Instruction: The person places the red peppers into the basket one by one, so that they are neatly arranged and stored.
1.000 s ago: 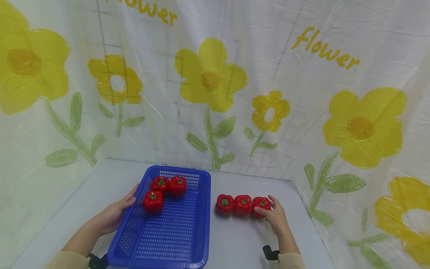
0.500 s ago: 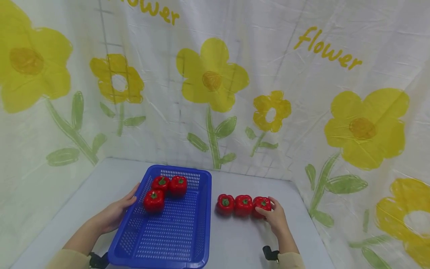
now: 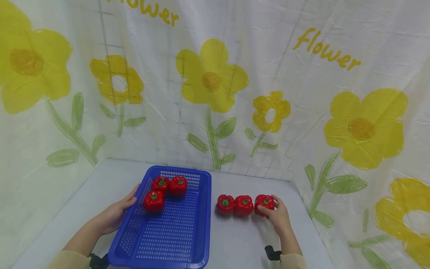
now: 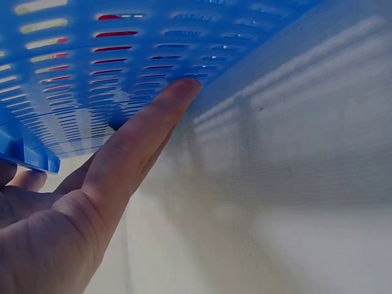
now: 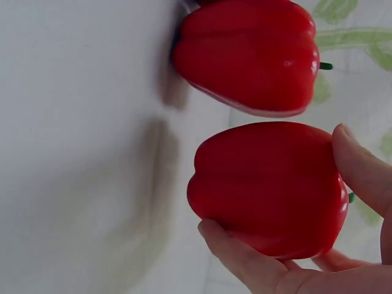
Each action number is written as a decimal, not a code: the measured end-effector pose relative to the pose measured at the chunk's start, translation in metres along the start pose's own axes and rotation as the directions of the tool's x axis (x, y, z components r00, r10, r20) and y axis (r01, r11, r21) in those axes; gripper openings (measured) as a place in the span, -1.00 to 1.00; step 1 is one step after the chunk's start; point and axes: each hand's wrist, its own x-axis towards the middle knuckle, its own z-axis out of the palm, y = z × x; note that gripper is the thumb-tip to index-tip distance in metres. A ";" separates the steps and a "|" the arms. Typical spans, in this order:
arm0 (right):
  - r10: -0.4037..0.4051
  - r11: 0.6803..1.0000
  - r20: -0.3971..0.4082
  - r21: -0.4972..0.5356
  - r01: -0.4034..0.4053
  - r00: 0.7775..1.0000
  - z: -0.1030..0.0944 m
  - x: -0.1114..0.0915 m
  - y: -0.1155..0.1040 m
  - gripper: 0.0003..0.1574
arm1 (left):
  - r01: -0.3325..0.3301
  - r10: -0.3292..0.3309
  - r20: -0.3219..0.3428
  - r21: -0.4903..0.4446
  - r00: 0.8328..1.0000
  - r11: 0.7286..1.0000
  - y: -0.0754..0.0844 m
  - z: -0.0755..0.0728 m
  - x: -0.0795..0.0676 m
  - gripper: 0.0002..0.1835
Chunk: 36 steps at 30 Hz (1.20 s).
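Observation:
My right hand point(image 3: 279, 216) holds a red bell pepper point(image 5: 269, 190) between thumb and fingers, just off the table. To its left, two more red bell peppers, the nearer one point(image 3: 243, 206) and the farther one point(image 3: 225, 205), sit side by side. My left hand point(image 3: 115, 213) holds the left side of a blue plastic basket point(image 3: 207, 224). In the left wrist view, its fingers point(image 4: 138, 135) lie along the slotted outer wall, with the thumb by the rim. Three red bell peppers point(image 3: 153, 201) stand grouped in the basket's far left part.
The pale table point(image 3: 235, 243) carries the basket and the loose peppers. Behind it hangs a white curtain point(image 3: 161, 123) printed with yellow flowers. A black wrist mount point(image 3: 273, 253) is by the right wrist.
The rightmost pepper has been lifted slightly and moved right, leaving a gap from its neighbour; my right hand moved with it. The left hand and basket stay in place.

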 end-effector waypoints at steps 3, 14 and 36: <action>-0.004 1.000 -0.004 0.004 0.004 1.000 -0.003 -0.002 -0.006 0.18 | -0.003 0.003 -0.002 0.002 1.000 1.000 0.000 0.000 0.000 -0.32; -0.044 0.999 -0.022 0.012 0.044 0.999 -0.005 -0.012 -0.026 0.18 | -0.006 0.006 0.001 -0.007 1.000 1.000 0.001 0.001 -0.001 -0.33; -0.109 0.990 -0.040 0.081 0.111 0.993 0.004 -0.027 -0.060 0.15 | -0.015 0.015 0.014 0.007 1.000 1.000 -0.001 0.001 -0.001 -0.32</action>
